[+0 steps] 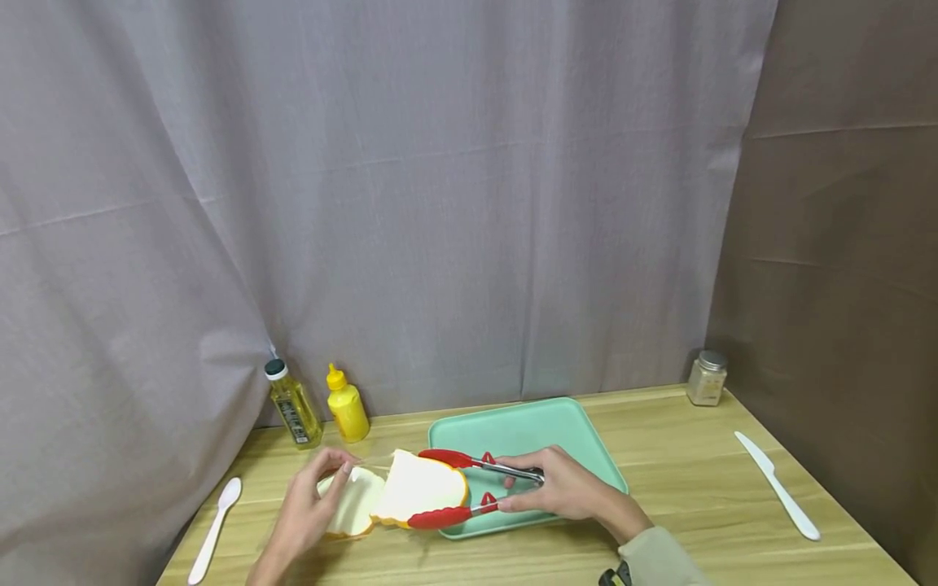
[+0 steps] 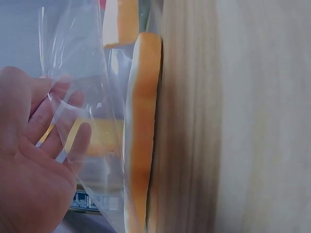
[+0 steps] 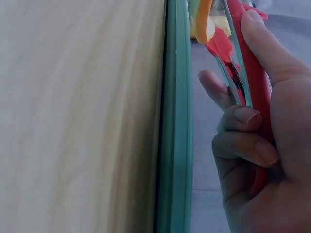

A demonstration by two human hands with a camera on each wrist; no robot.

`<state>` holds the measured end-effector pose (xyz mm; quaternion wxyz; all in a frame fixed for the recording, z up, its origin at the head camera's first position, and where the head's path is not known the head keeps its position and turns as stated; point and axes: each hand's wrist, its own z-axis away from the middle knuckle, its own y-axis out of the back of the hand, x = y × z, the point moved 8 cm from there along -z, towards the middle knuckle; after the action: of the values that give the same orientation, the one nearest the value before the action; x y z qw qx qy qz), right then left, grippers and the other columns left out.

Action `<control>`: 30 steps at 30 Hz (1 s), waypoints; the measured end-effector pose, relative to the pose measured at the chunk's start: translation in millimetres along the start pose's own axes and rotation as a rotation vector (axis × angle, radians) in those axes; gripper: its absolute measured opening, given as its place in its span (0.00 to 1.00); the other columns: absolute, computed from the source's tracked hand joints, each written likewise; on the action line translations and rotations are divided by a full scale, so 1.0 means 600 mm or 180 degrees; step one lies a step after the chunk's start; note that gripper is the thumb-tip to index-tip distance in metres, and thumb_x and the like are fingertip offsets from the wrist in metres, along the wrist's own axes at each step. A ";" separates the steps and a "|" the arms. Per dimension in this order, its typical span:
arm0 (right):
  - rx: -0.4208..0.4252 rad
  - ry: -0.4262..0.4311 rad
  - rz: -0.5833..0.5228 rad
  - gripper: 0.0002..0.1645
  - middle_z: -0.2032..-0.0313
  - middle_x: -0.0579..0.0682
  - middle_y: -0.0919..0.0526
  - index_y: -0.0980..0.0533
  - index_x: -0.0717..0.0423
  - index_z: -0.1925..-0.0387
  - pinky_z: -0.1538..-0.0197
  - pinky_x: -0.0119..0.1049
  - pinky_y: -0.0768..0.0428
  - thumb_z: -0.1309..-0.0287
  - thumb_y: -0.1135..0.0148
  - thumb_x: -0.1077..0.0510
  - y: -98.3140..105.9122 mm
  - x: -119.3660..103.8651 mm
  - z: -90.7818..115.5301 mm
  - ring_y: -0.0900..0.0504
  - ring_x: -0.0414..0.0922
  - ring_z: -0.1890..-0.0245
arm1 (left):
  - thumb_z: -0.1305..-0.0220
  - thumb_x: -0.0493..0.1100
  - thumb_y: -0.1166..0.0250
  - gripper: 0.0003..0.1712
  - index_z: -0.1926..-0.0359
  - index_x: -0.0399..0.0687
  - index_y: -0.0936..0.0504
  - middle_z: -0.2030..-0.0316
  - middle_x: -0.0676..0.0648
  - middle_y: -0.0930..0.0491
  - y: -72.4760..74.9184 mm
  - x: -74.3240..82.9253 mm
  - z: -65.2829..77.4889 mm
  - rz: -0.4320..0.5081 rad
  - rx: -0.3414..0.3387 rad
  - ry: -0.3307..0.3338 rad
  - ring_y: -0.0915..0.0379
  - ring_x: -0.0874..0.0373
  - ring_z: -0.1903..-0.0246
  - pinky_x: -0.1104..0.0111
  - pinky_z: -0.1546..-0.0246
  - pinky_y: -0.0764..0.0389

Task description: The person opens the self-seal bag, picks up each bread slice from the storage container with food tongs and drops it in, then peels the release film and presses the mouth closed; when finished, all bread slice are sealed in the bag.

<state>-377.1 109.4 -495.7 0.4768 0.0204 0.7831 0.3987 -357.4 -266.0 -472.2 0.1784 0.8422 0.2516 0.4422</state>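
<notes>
My left hand [image 1: 311,496] pinches the edge of a clear plastic bag [image 2: 90,43] between thumb and fingers. Inside it lies a slice of bread [image 1: 359,500] with an orange-brown crust, flat on the table. My right hand [image 1: 564,488] grips a pair of red-tipped tongs [image 1: 443,518], its fingers wrapped round the red handle in the right wrist view. Between the tong tips a second bread slice [image 1: 427,491] is held, overlapping the bag's slice on its left and the green tray [image 1: 513,423] on its right.
An oil bottle [image 1: 295,407] and a yellow squeeze bottle [image 1: 348,411] stand at the back left. A white spoon [image 1: 216,533] lies at the left. On the right are a spice jar [image 1: 707,381] and a white knife [image 1: 780,488]. Grey curtain [image 1: 469,203] hangs behind.
</notes>
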 end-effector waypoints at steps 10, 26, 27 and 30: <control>0.0077 0.0225 0.0525 0.43 0.57 0.36 0.07 0.20 0.42 0.29 0.62 0.24 0.22 0.41 0.24 0.29 -0.006 -0.026 -0.009 0.21 0.32 0.66 | 0.24 0.34 0.33 0.07 0.56 0.53 0.15 0.56 0.58 0.09 0.004 0.011 0.000 -0.0052 0.0091 -0.0068 0.12 0.61 0.53 0.65 0.43 0.11; 0.0130 0.0008 0.0290 0.42 0.58 0.34 0.07 0.19 0.44 0.30 0.59 0.25 0.20 0.39 0.25 0.29 -0.016 -0.027 -0.009 0.19 0.33 0.64 | 0.23 0.34 0.34 0.06 0.55 0.51 0.15 0.55 0.56 0.08 0.004 0.011 -0.002 0.0020 0.0023 -0.0037 0.13 0.61 0.52 0.64 0.42 0.12; 0.0142 -0.0015 0.0224 0.42 0.59 0.34 0.08 0.19 0.44 0.30 0.62 0.24 0.20 0.39 0.25 0.29 -0.016 -0.025 -0.009 0.20 0.31 0.66 | 0.23 0.34 0.34 0.06 0.55 0.51 0.15 0.55 0.56 0.08 0.004 0.010 -0.002 0.0024 0.0024 -0.0026 0.13 0.61 0.52 0.65 0.42 0.12; 0.0168 -0.0065 -0.0001 0.40 0.64 0.32 0.10 0.19 0.44 0.31 0.73 0.24 0.26 0.40 0.23 0.32 -0.016 -0.021 -0.009 0.25 0.30 0.73 | 0.23 0.35 0.34 0.05 0.55 0.50 0.15 0.55 0.54 0.08 0.003 0.007 -0.002 0.0069 0.0016 0.0006 0.13 0.61 0.52 0.70 0.42 0.13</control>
<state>-371.0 94.0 -491.3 0.4841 0.0369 0.7884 0.3776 -356.0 -264.8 -467.7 0.1712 0.8450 0.2438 0.4442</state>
